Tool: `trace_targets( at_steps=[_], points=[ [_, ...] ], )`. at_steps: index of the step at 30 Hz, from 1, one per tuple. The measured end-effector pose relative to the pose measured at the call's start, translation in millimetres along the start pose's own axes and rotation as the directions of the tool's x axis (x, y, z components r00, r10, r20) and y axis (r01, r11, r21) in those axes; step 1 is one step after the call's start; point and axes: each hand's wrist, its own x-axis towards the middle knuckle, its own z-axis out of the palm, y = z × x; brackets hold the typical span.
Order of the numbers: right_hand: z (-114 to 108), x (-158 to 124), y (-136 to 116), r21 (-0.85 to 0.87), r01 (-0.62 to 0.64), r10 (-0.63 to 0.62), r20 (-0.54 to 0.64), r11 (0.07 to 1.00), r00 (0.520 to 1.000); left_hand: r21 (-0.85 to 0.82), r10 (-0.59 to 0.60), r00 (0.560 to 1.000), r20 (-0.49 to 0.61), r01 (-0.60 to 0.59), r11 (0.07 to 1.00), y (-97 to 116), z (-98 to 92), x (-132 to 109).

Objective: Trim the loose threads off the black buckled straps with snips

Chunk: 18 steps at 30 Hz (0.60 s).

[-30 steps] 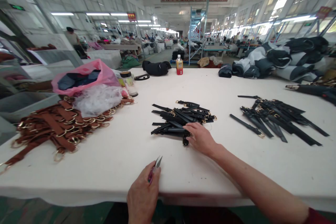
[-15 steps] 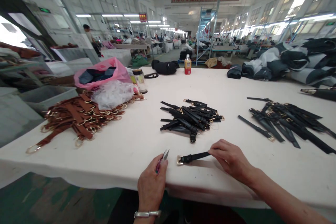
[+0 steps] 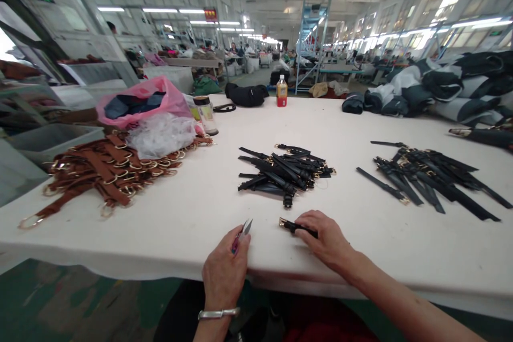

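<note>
My left hand (image 3: 224,270) rests at the near table edge, closed around small thread snips (image 3: 241,233) whose blades point up. My right hand (image 3: 326,238) lies on the white table (image 3: 208,197) just to the right, fingers closed on a short black strap (image 3: 295,226) with a gold buckle at its left end. A pile of black straps (image 3: 285,171) lies just beyond both hands. A second pile of black straps (image 3: 428,176) is spread out further right.
Brown straps with gold rings (image 3: 104,171) are heaped at the left, beside a pink bag (image 3: 140,101), a clear bag (image 3: 162,136) and a jar (image 3: 206,114). A drink bottle (image 3: 281,91) and a black bag (image 3: 244,94) stand at the far edge. Dark folded garments (image 3: 436,91) pile up far right.
My right hand took one black strap from the middle pile, pulled it toward the near edge, and now covers more of it. The left hand with the snips barely moved.
</note>
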Motion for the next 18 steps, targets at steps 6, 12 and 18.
trace_targets(
  at_steps=[6,12,18],
  points=[
    [14,-3,-3,0.114,0.023,-0.026,0.019,0.993,0.999,-0.054,0.043,0.999,0.024,-0.041,0.998,1,-2.0,-5],
    [15,-8,-9,0.128,-0.040,0.043,-0.023,0.991,0.999,-0.116,0.220,0.970,0.104,-0.208,0.971,17,3.6,-30],
    [15,0,-10,0.090,-0.112,0.110,0.021,0.990,0.994,0.072,0.387,0.912,0.138,-0.399,0.914,26,6.8,-38]
  ],
)
